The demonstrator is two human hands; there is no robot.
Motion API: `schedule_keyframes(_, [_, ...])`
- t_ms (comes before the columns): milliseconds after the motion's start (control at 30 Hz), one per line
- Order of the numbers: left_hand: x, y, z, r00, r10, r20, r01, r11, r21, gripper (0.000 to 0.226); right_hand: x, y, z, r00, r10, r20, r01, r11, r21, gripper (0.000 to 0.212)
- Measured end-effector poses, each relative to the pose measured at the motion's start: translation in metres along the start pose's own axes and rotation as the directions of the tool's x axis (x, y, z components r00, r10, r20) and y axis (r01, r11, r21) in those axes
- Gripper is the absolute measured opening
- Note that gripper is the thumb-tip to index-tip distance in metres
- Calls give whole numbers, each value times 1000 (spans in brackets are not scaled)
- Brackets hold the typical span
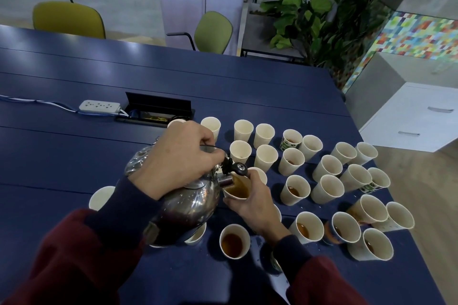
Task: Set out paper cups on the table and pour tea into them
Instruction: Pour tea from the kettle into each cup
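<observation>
Left hand (178, 158) is clamped round the top handle (211, 147) of the steel kettle (188, 205), fingers curled over the thin wire and wrist bent, so the kettle tips right and its spout sits at the rim of a paper cup (227, 192). Right hand (252, 203) grips that cup from the side, held above the blue table (74, 151) with brown tea (240, 188) inside. Other cups (297, 190) stand spread out to the right, some holding tea.

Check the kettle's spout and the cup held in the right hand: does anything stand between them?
Nothing visible does. The left hand grips the steel kettle by its handle, and its spout sits at the rim of the tilted paper cup that the right hand holds. The spout cap is lifted clear.
</observation>
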State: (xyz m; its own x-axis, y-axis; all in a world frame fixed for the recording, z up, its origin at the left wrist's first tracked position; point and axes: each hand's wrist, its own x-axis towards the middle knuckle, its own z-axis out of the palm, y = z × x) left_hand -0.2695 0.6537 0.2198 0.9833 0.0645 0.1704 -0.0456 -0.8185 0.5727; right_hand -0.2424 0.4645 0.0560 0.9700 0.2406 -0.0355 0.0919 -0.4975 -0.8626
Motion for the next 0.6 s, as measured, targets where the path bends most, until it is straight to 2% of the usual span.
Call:
schedule_keyframes(167, [-1, -6, -2, 999, -42, -20, 40, 995, -92, 32, -1, 3, 2, 1000, 10, -18, -11, 1000, -22, 56])
schedule_keyframes(300, [-4, -9, -7, 991, -128, -23, 120, 966, -228, 25, -1, 8, 4, 1000, 17, -2, -18, 995, -96, 54])
schedule_keyframes(500, [-5, -14, -12, 986, -164, -42, 147, 950, -274, 21, -2, 17, 13, 1000, 14, 22, -9, 981, -195, 46])
schedule_keyframes(600, [-5, -16, -15, 986, -163, -47, 142, 946, -292, 20, -3, 18, 14, 995, 28, 97, 0, 961, -275, 44])
